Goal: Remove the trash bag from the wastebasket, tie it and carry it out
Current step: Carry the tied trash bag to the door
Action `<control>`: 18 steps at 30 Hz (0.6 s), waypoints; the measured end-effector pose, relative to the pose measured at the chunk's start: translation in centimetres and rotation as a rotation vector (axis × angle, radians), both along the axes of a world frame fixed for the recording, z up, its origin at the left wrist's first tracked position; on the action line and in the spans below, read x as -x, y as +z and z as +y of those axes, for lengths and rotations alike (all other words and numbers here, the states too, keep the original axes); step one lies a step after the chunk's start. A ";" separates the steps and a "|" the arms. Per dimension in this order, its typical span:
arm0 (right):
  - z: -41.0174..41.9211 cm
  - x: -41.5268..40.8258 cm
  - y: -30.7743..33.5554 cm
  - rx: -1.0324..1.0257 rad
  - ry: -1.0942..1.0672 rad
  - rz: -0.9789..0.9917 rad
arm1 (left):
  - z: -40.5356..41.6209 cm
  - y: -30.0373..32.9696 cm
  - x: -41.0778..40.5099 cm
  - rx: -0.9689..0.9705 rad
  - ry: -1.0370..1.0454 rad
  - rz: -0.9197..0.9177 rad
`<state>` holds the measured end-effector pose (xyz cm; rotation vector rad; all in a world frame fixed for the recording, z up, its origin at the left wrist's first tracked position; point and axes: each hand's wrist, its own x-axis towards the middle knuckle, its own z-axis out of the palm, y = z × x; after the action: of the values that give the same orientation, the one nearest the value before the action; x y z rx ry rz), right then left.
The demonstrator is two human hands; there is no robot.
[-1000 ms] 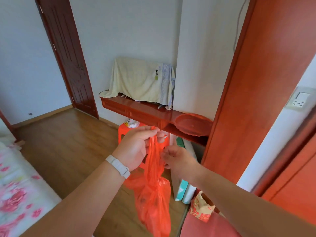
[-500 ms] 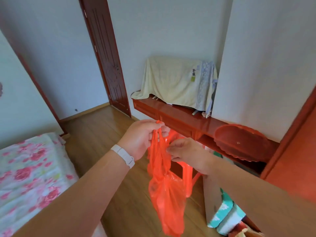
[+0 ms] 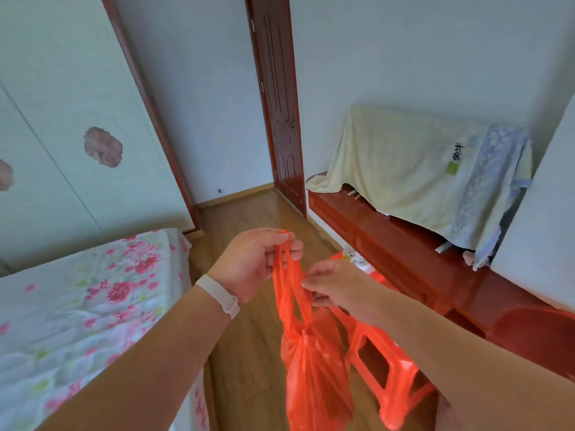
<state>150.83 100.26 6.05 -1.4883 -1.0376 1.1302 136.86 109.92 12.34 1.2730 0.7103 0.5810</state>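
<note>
An orange-red plastic trash bag [image 3: 314, 377] hangs in the air in front of me, knotted at its neck, with two handle loops running upward. My left hand [image 3: 252, 262], with a white wristband, pinches the tops of the loops. My right hand [image 3: 336, 287] sits just right of and below it, fingers closed on one handle strip. The bag's bottom runs out of the frame. No wastebasket is in view.
A bed with a rose-patterned sheet [image 3: 77, 306] is at the left. A red plastic stool [image 3: 385, 362] stands behind the bag, beside a red wooden cabinet [image 3: 404, 244] with a cloth-covered object [image 3: 410, 169]. A dark wooden door [image 3: 280, 104] stands ahead across bare wood floor [image 3: 249, 219].
The view has swung left, bringing the bed and wardrobe into sight and the door to the middle. Both hands keep hold of the bag's handles, with the right hand slightly lower.
</note>
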 end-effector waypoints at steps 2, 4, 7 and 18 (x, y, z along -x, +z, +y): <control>2.7 -0.9 -0.1 -0.009 0.004 -0.052 | 2.4 0.0 -0.9 -0.003 0.031 -0.006; 5.7 -1.8 -0.3 -0.028 0.002 -0.106 | 5.0 -0.3 -1.7 0.005 0.054 -0.023; 10.4 -2.8 -1.0 -0.053 -0.002 -0.201 | 9.7 -1.1 -2.9 0.025 0.055 -0.043; 32.6 -5.7 -0.3 -0.074 -0.146 -0.222 | 31.7 -0.1 -6.6 0.082 -0.021 -0.113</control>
<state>156.55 132.86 5.73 -1.6281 -1.0887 0.8290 143.44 141.58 12.23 1.1609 0.6205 0.5958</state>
